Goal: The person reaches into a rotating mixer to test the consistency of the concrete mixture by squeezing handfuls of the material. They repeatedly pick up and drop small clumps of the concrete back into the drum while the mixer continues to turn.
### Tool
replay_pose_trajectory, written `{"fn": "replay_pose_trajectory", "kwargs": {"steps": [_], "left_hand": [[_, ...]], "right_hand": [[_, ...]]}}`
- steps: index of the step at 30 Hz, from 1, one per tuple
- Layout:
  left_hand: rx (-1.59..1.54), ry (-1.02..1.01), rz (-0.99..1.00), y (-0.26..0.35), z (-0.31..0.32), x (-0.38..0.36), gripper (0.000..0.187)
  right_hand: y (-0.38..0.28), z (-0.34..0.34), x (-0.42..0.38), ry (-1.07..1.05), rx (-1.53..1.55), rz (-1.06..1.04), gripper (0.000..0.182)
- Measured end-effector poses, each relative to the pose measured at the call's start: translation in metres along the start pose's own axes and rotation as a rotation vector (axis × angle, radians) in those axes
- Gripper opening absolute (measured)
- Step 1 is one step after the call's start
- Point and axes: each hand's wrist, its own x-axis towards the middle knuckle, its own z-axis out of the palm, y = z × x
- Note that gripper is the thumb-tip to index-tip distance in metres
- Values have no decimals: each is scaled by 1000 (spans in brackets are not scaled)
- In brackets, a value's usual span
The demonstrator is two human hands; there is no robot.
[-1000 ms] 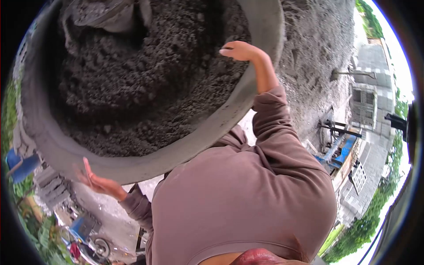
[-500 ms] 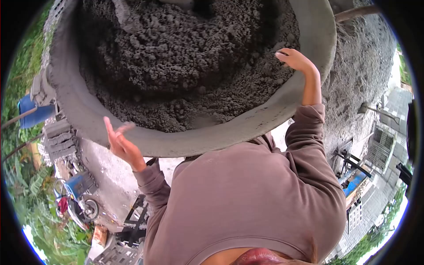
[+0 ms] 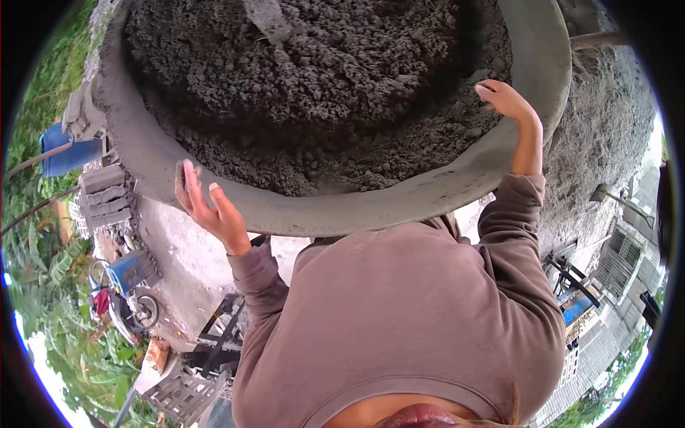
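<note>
A big round mixing pan (image 3: 342,219) with a grey, cement-smeared rim stands before me. Inside lies dark grey, crumbly mortar mix (image 3: 335,78), and a mortar-caked mixer arm (image 3: 267,20) reaches into it from the top of the view. My left hand (image 3: 212,207) is held up at the near left rim, fingers spread and slightly blurred, with nothing in it. Over the right inner edge of the pan, my right hand (image 3: 508,101) hangs with loosely bent fingers just above the mix. No object shows in that hand, though its palm is hidden.
On the right, a heap of grey sand (image 3: 606,135) rises beside the pan, with a wooden handle (image 3: 599,39) near the rim. Stacked grey blocks (image 3: 107,200), a blue barrel (image 3: 68,151) and a motorbike (image 3: 128,307) stand left. A plastic crate (image 3: 617,260) lies right.
The whole view has shifted, so the pan sits further right and higher. The mixer arm has swung rightward through the mix. My left hand has turned, its fingers pointing up; my right stays over the edge.
</note>
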Motion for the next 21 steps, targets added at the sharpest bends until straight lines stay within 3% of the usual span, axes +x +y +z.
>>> {"fn": "replay_pose_trajectory", "kwargs": {"steps": [16, 21], "left_hand": [[-131, 71, -138, 4, -18, 12, 33], [-29, 169, -62, -2, -26, 11, 28]], "right_hand": [[-18, -2, -2, 5, 31, 13, 55], [-34, 2, -11, -1, 63, 24, 55]]}}
